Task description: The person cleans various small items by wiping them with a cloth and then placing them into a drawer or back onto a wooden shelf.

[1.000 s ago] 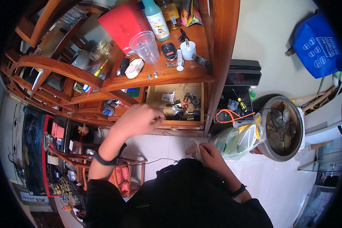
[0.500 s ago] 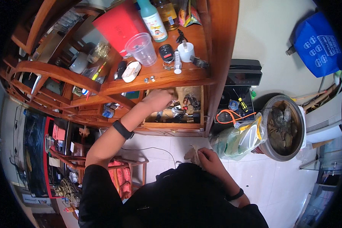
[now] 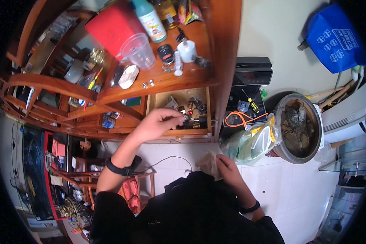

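My left hand (image 3: 163,122) is above the front of an open wooden drawer (image 3: 156,97), fingers pinched together. Something small and dark shows at the fingertips; I cannot make out what it is, or whether it is in the grip or lies behind. Small dark, metallic and reddish odds and ends (image 3: 197,106) are jumbled in the drawer. Lower and to the right, clear of the drawer, my right hand (image 3: 228,166) is closed on a crumpled, pale beige sheet (image 3: 208,163), either cloth or thin plastic.
The shelf above the drawer bears a clear plastic cup (image 3: 139,52), a white mug (image 3: 186,51), a syringe (image 3: 177,64) and a red box (image 3: 114,28). Right of the cabinet are a plastic bag (image 3: 252,142), a round pot (image 3: 280,142) and a yellow screwdriver (image 3: 254,106).
My left hand has drawn back from inside the drawer toward its front edge, fingers now pinched. The right hand stays low with the pale sheet, which shows more spread. The whole view has shifted slightly.
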`<state>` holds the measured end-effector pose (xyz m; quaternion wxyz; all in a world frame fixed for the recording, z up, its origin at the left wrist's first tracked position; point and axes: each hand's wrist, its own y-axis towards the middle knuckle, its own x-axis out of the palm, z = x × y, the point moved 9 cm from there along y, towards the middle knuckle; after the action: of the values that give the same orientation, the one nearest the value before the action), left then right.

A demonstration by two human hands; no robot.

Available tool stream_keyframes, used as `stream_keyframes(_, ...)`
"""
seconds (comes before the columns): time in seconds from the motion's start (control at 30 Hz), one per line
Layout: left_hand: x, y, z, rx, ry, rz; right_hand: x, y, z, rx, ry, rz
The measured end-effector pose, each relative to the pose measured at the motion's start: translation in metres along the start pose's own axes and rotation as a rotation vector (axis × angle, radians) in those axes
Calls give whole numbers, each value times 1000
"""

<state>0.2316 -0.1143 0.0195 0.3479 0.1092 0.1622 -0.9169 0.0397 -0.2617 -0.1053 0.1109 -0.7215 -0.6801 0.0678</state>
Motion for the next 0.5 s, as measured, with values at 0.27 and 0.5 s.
stream_keyframes(0.27, 61, -65, 13, 33, -490, 16, 22, 10, -105, -193, 267, -45)
stream_keyframes(0.5, 60, -86, -17, 17, -493, 205, 66, 15, -106, -306, 139, -131)
